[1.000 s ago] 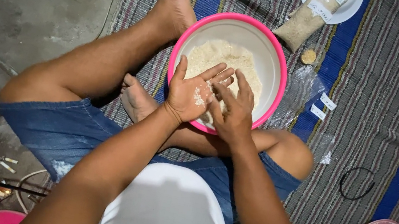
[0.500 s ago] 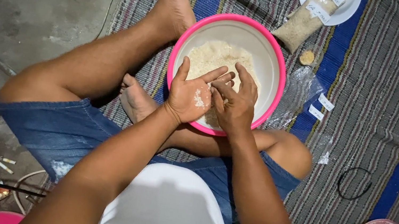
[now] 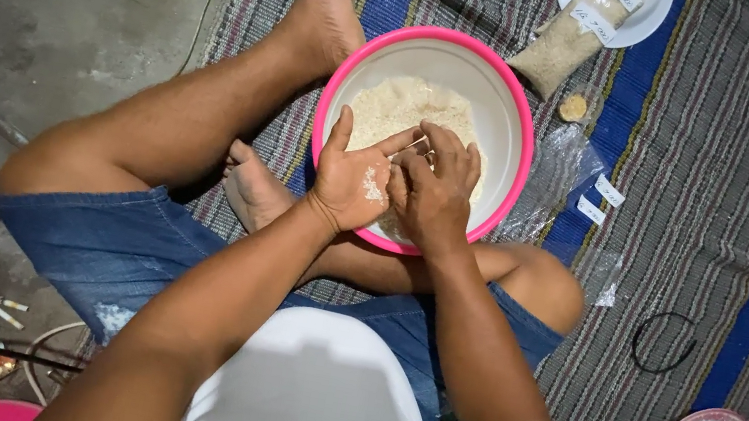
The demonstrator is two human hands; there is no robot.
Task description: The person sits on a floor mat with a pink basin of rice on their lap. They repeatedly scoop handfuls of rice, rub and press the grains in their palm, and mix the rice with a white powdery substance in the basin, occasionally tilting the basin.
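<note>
Over pink bowl (image 3: 341, 93) on striped mat (image 3: 721, 198): left hand (image 3: 352, 176) held open, palm up, crumbs stuck; right hand (image 3: 431, 193) fingers curled, rubbing crumbly mixture (image 3: 392, 107). Risk judged: crumbs flicked past near rim onto legs; bowl tipped if leaned on.

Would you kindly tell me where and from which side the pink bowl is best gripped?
Probably by the pink bowl's rolled rim on its far right side: that arc is bare and stands proud, while the left hand and right hand cover the near edge.

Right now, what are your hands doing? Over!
Left hand open, palm up, grains stuck on. Right hand rubbing against it. Both over pink bowl of pale crumbly grain. Nothing blocking.
</note>
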